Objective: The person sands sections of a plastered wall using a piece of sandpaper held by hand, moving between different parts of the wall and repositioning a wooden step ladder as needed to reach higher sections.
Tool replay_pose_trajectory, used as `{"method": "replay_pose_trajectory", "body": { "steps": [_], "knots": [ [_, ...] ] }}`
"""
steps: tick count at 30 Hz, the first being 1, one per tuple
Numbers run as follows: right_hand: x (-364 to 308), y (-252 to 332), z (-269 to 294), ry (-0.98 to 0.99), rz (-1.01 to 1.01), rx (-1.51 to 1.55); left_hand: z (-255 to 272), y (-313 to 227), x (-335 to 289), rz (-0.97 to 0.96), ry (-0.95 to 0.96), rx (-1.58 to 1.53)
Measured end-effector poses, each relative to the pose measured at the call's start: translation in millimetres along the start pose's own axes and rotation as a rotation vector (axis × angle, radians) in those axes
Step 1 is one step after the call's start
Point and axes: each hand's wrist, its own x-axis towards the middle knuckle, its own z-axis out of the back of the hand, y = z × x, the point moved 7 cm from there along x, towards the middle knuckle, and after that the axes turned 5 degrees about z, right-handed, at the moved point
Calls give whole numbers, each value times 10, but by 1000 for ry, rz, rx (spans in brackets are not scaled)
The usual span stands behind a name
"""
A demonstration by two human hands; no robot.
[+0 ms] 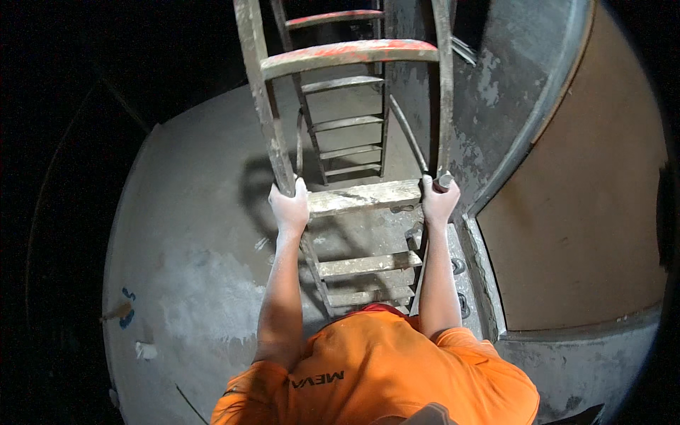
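A stepladder (354, 198), spattered with grey and white, stands in front of me. My left hand (289, 207) is closed around its left side rail, beside a broad step. My right hand (440, 204) is closed at the right rail, level with that same step. A round grey end (444, 181) sticks out above the right fist; whether it belongs to the ladder I cannot tell. Both hands and wrists look pale with dust. Above them, a curved crosspiece (350, 55) with worn red paint joins the rails. Lower steps (368, 265) run down toward my orange shirt.
The ladder's other leg section (347, 124) reaches down to the grey, stained floor (205, 283). Close on the right rises a grey wall (517, 78) beside a brown panel (581, 198). A small stub (117, 312) with blue marks lies at the left. Darkness covers the far left.
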Motion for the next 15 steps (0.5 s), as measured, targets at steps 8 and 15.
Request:
{"method": "replay_pose_trajectory", "body": {
  "steps": [8,15],
  "knots": [
    [5,215,28,2,-19,-22,-53,-32,83,234,78,-212],
    [38,457,175,89,-60,-75,-159,139,163,295,133,-52]
  ]
}}
